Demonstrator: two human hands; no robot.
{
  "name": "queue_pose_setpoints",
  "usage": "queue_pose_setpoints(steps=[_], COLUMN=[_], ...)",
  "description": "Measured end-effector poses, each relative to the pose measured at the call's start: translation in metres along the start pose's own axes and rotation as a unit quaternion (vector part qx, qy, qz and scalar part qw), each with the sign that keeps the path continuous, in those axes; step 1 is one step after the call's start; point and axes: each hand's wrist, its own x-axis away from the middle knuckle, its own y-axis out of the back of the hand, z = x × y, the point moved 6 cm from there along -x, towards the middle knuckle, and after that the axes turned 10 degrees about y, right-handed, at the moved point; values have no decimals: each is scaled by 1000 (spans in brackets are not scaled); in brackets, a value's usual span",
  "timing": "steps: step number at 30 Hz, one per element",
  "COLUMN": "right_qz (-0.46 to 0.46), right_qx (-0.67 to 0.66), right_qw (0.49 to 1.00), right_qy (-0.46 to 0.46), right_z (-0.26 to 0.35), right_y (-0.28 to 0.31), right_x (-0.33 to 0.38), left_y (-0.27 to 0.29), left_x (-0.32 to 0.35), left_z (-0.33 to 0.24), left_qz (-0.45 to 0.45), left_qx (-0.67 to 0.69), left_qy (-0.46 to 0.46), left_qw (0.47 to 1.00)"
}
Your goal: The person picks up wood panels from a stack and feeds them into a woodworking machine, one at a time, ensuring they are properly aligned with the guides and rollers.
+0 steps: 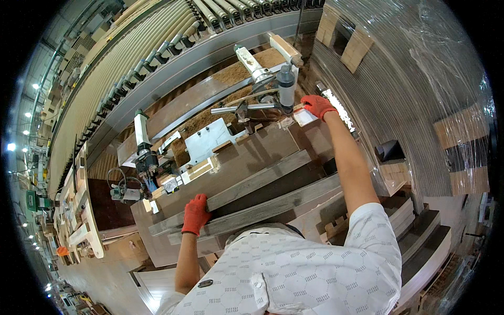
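My left hand (195, 214) clamps the near end of the plank (236, 190); right hand (317, 106) grips its far end. Long, stiff, likely heavy: hold both ends.

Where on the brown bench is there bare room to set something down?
The brown panel lies bare between the metal plate and the upper grey strip. It is crowded around the clamp cylinder by the right hand, and where the left hand grips the strips.
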Motion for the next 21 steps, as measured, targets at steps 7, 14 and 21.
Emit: queue_pose_setpoints(steps=[7, 14, 21], right_qz=[2, 17, 20], right_qx=[-4, -22, -55], right_qw=[1000, 999, 998], right_qy=[-19, -46, -18], right_z=[-3, 4, -1], right_y=[-2, 4, 4], right_x=[3, -1, -5], left_y=[-2, -4, -6], left_x=[-2, 2, 1], left_z=[-1, 4, 7], left_qz=[6, 3, -9], left_qx=[-5, -7, 5], left_qy=[10, 4, -13], left_qw=[1000, 1000, 1000])
